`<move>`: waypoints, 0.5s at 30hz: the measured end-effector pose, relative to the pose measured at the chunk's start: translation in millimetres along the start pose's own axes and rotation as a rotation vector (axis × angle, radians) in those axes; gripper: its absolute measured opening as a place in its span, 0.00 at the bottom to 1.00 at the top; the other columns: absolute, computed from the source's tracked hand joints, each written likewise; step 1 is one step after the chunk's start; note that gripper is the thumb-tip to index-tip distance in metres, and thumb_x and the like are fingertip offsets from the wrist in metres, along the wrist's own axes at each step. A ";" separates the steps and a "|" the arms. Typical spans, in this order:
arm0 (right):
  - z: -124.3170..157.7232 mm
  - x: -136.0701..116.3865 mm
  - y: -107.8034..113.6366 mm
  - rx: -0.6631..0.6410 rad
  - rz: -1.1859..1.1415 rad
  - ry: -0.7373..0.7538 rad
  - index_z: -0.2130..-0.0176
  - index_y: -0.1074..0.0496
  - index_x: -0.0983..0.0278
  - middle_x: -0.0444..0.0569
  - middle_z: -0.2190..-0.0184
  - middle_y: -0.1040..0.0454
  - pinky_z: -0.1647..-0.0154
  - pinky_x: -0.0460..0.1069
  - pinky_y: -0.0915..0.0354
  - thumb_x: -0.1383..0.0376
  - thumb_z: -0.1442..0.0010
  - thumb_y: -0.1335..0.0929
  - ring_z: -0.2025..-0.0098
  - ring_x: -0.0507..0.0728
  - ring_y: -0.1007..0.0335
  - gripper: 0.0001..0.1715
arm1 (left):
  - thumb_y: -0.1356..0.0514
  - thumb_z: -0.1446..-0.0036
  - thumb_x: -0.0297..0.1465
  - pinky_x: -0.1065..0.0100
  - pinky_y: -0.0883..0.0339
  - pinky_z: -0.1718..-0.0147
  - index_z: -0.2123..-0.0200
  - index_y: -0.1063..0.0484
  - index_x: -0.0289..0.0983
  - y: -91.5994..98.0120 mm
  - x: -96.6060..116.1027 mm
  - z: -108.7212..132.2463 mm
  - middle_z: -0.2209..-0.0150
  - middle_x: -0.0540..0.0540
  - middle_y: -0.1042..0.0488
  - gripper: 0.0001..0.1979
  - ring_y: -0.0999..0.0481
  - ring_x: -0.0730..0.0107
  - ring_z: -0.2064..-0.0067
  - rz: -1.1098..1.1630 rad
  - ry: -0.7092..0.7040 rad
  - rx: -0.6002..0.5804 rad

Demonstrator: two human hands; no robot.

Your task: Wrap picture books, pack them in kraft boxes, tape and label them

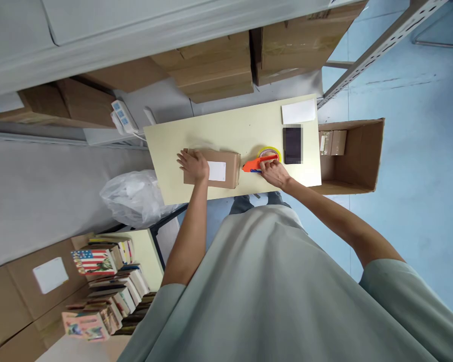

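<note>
A small brown cardboard box with a white label lies on the pale yellow table. My left hand rests flat on the box's left end, fingers spread. To the right of the box lies an orange tape dispenser with a yellow-rimmed roll of tape. My right hand is closed around the dispenser's handle, just beside the box's right end.
A dark phone and a white sheet lie at the table's right. An open carton stands on the blue floor to the right. A plastic bag, stacked books, a power strip and shelved cartons surround the table.
</note>
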State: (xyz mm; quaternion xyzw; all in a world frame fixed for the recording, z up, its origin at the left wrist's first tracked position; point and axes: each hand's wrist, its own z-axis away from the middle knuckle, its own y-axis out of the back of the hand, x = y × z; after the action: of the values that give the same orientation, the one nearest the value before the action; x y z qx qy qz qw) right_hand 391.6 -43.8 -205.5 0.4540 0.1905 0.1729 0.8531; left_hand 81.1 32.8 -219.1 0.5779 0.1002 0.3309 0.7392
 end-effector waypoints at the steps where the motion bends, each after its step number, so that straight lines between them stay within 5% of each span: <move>1: -1.8 0.1 0.4 -0.001 0.001 0.002 0.31 0.41 0.85 0.78 0.47 0.20 0.43 0.63 0.38 0.68 0.22 0.45 0.47 0.72 0.21 0.29 | 0.58 0.23 0.48 0.25 0.58 0.24 0.19 0.55 0.31 -6.5 5.4 1.0 0.20 0.23 0.52 0.40 0.58 0.39 0.17 0.021 -0.031 0.034; 5: -5.5 -3.0 -0.8 -0.012 0.009 0.042 0.33 0.38 0.83 0.76 0.49 0.19 0.43 0.63 0.38 0.70 0.21 0.46 0.49 0.71 0.21 0.27 | 0.47 0.26 0.51 0.26 0.67 0.23 0.19 0.56 0.33 -23.5 24.6 15.2 0.20 0.24 0.51 0.44 0.63 0.39 0.16 0.115 -0.218 0.194; 10: -0.6 -22.5 -11.4 -0.039 0.057 0.161 0.29 0.44 0.83 0.74 0.50 0.19 0.44 0.63 0.37 0.77 0.26 0.46 0.52 0.69 0.19 0.31 | 0.35 0.36 0.38 0.40 0.76 0.20 0.21 0.50 0.29 -12.0 31.8 26.9 0.19 0.27 0.51 0.47 0.64 0.42 0.16 0.140 -0.359 0.045; 15: 0.8 -51.0 -20.7 -0.062 0.042 0.254 0.30 0.42 0.84 0.71 0.53 0.19 0.45 0.62 0.35 0.80 0.29 0.47 0.54 0.67 0.20 0.32 | 0.36 0.39 0.31 0.41 0.78 0.20 0.22 0.44 0.31 -1.7 29.7 33.3 0.18 0.33 0.49 0.44 0.64 0.43 0.16 0.136 -0.423 0.009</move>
State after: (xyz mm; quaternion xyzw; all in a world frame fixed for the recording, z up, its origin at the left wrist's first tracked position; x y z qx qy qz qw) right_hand 350.2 -79.1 -213.9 0.4058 0.2821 0.2527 0.8318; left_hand 122.0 24.3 -203.3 0.6432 -0.0948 0.2510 0.7172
